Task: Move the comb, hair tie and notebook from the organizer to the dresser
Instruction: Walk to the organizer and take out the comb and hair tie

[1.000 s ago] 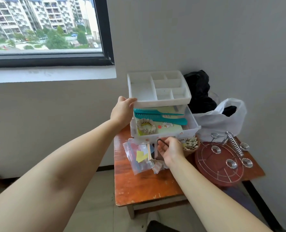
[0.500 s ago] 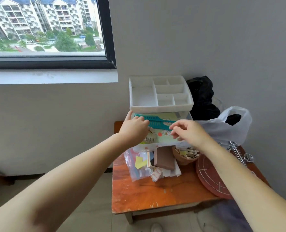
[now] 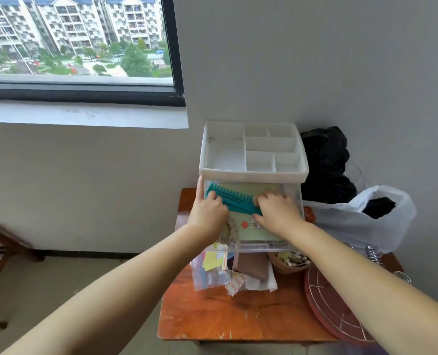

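Note:
A white organizer (image 3: pixel 253 172) with a divided top tray stands on the orange wooden dresser (image 3: pixel 228 319). Its clear drawer (image 3: pixel 264 245) is pulled out. Inside lies a teal comb (image 3: pixel 238 199) on a pale green notebook (image 3: pixel 258 233), with a beige hair tie (image 3: pixel 229 233) at the drawer's left front. My left hand (image 3: pixel 209 213) rests on the comb's left end, index finger pointing up along the organizer's side. My right hand (image 3: pixel 276 211) covers the comb's right end, fingers curled over it. How firmly either hand grips is hidden.
Under the drawer sit a plastic bag of paper scraps (image 3: pixel 210 272), a brown block (image 3: pixel 251 265) and a clay pot (image 3: pixel 289 262). A red round tray with wire (image 3: pixel 335 311) lies at the right, a white bag (image 3: pixel 361 221) and black bag (image 3: pixel 325 160) behind. A window is upper left.
Both hands have gone from the organizer's side and the drawer's front into the open drawer and now lie on the comb's two ends. The camera has come closer.

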`<action>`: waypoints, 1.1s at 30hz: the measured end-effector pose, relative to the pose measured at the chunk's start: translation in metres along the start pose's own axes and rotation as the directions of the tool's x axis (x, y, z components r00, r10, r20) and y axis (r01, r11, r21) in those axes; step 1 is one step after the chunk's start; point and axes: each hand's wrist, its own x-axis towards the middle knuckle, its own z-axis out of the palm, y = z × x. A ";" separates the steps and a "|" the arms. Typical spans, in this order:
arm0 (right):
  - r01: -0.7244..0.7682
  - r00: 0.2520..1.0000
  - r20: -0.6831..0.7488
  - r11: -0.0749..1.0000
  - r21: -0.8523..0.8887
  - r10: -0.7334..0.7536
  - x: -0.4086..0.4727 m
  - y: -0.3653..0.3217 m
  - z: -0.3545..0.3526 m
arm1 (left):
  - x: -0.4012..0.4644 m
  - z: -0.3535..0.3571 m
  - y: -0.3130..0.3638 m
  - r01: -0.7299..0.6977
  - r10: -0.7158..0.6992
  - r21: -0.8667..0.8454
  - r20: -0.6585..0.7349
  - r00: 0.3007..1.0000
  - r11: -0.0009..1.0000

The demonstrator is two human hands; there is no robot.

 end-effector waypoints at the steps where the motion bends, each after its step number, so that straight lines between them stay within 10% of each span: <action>1: 0.008 1.000 -0.005 1.000 -0.001 -0.008 -0.001 0.000 0.001 | -0.001 0.002 0.000 -0.005 0.005 0.007 -0.004 1.000 1.000; 15: -0.077 0.995 0.080 0.962 0.260 0.058 -0.012 0.000 -0.010 | -0.010 0.017 0.017 -0.095 0.098 0.056 -0.048 0.994 0.994; 22: -0.152 0.987 0.103 0.925 0.349 0.123 -0.032 0.000 -0.018 | -0.014 0.011 0.013 -0.075 0.026 -0.289 -0.167 0.986 0.954; 26: -0.185 0.983 0.085 0.920 0.345 0.166 -0.044 -0.004 -0.026 | -0.024 0.004 0.008 -0.026 -0.081 -0.600 -0.151 0.985 0.799; 33: -0.184 0.983 0.059 0.900 0.394 0.175 -0.064 -0.016 -0.036 | -0.051 -0.009 -0.020 0.034 -0.369 -0.973 -0.054 0.928 0.227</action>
